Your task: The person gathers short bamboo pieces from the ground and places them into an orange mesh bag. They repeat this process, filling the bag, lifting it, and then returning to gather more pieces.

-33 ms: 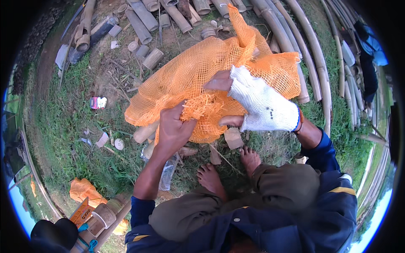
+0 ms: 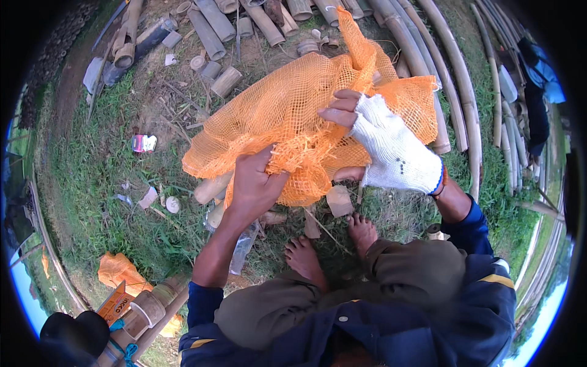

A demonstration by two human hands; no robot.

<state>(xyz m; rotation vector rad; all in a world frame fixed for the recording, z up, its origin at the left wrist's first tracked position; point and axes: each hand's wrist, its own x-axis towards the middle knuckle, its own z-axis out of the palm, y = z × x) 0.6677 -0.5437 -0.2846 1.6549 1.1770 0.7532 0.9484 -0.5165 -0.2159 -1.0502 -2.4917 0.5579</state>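
Room over grass (image 2: 85,183) left of the orange net (image 2: 275,98), bamboo poles (image 2: 466,98) as obstacles rightward.

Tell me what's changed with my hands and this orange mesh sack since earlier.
Your gloved right hand has shifted a little to the right across the orange mesh sack. Nothing was visibly taken hold of or let go. Your left hand keeps its grip on the sack, which stays much as it was.

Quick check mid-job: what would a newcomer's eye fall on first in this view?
The bright orange mesh fills the centre, a bunched part gripped by the bare left hand. Next, the white fingerless glove on the right hand, just right of centre, stands out. Beyond, cut bamboo pieces lie along the top and long bamboo poles at upper right.
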